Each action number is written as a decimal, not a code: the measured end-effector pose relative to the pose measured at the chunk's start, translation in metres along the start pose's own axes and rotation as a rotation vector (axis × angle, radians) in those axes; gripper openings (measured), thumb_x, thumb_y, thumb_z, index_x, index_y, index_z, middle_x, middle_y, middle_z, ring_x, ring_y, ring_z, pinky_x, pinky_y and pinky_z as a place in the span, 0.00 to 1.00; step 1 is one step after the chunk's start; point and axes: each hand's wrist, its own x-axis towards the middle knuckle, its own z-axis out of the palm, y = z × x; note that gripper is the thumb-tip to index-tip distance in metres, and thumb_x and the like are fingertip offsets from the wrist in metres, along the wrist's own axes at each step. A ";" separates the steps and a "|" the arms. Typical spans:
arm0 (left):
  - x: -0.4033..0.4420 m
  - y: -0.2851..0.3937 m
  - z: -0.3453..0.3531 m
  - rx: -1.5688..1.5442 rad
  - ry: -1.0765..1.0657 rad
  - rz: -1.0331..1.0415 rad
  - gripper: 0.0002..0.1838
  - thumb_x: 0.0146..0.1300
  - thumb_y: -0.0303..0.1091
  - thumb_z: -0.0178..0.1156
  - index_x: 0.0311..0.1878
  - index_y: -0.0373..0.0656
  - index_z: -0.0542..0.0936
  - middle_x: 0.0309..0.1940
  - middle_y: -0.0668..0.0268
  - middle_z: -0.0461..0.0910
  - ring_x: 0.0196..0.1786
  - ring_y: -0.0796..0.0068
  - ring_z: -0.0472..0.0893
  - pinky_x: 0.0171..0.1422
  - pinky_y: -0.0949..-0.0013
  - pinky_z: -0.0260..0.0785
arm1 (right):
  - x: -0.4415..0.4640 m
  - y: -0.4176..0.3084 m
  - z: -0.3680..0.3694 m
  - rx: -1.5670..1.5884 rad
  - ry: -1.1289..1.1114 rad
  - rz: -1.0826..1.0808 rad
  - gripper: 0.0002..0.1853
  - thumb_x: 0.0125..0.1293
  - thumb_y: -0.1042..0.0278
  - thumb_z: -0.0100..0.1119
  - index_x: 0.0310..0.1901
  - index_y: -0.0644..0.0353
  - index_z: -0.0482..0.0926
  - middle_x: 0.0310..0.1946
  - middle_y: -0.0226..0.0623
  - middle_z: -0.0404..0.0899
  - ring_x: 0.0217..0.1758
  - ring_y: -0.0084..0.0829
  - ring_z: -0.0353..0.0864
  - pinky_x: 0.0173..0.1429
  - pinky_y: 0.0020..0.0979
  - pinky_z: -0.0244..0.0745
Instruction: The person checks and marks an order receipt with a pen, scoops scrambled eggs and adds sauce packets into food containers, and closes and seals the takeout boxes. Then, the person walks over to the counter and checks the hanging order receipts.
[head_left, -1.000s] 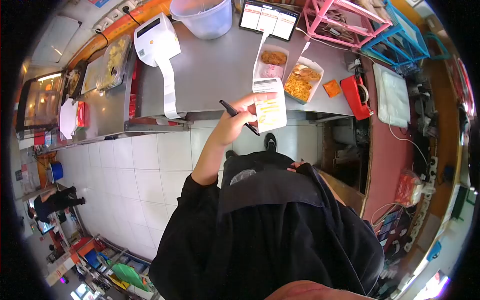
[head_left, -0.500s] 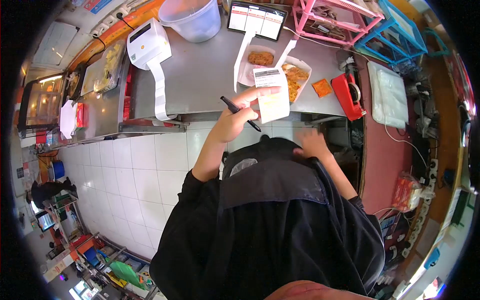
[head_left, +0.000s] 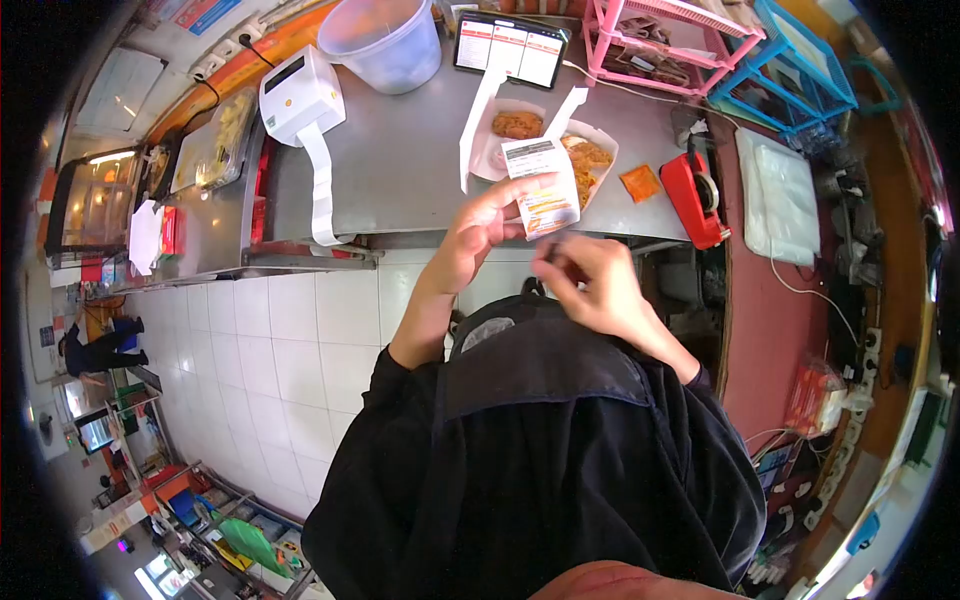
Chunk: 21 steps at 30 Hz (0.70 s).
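My left hand (head_left: 482, 228) is shut on a printed order slip (head_left: 541, 190), held by its left edge above the counter's front edge. Orange marks cover its lower half. Just below the slip, my right hand (head_left: 600, 280) is curled, with a blurred dark pen (head_left: 553, 246) at its fingertips. Behind the slip stand two open paper food boxes. The left box (head_left: 476, 132) holds a piece of fried chicken (head_left: 517, 124); the right box (head_left: 606, 164) has chicken (head_left: 585, 155) and other food partly hidden by the slip. An orange sachet (head_left: 640, 183) lies to their right.
A label printer (head_left: 302, 95) trailing a paper strip (head_left: 320, 190), a plastic tub (head_left: 385, 45) and a tablet (head_left: 511, 48) stand on the metal counter (head_left: 400, 150). Rightward are a red tape dispenser (head_left: 694, 205), pink rack (head_left: 670, 50) and plastic bags (head_left: 780, 190). Another person (head_left: 100, 350) is far left.
The pen has left my left hand and now appears at my right fingertips. My right hand has risen from beside my body to the slip. The far person has shifted.
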 end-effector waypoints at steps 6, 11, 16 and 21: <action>0.004 0.010 0.022 0.248 0.224 -0.190 0.34 0.50 0.22 0.69 0.61 0.38 0.67 0.53 0.59 0.76 0.50 0.71 0.80 0.52 0.71 0.75 | -0.008 0.002 -0.015 0.035 0.399 -0.378 0.04 0.56 0.77 0.64 0.33 0.63 0.80 0.28 0.40 0.81 0.23 0.28 0.78 0.29 0.27 0.73; 0.007 0.012 0.034 0.370 0.268 -0.141 0.30 0.49 0.17 0.67 0.58 0.38 0.70 0.50 0.63 0.76 0.47 0.75 0.81 0.46 0.75 0.78 | -0.012 0.007 -0.014 -0.037 0.513 -0.403 0.08 0.57 0.77 0.64 0.37 0.64 0.77 0.30 0.40 0.82 0.28 0.34 0.82 0.34 0.29 0.77; 0.008 0.019 0.043 0.489 0.239 -0.115 0.29 0.51 0.16 0.66 0.57 0.38 0.71 0.52 0.67 0.73 0.50 0.74 0.80 0.47 0.75 0.77 | 0.001 -0.001 -0.013 -0.146 0.405 -0.465 0.09 0.56 0.77 0.65 0.38 0.63 0.77 0.30 0.39 0.81 0.29 0.35 0.82 0.33 0.29 0.76; 0.005 0.018 0.042 0.479 0.238 -0.107 0.30 0.50 0.14 0.65 0.58 0.38 0.70 0.55 0.66 0.70 0.51 0.73 0.80 0.46 0.76 0.77 | 0.003 -0.001 -0.019 -0.216 0.385 -0.414 0.09 0.56 0.77 0.65 0.39 0.62 0.77 0.29 0.39 0.80 0.28 0.36 0.81 0.32 0.30 0.75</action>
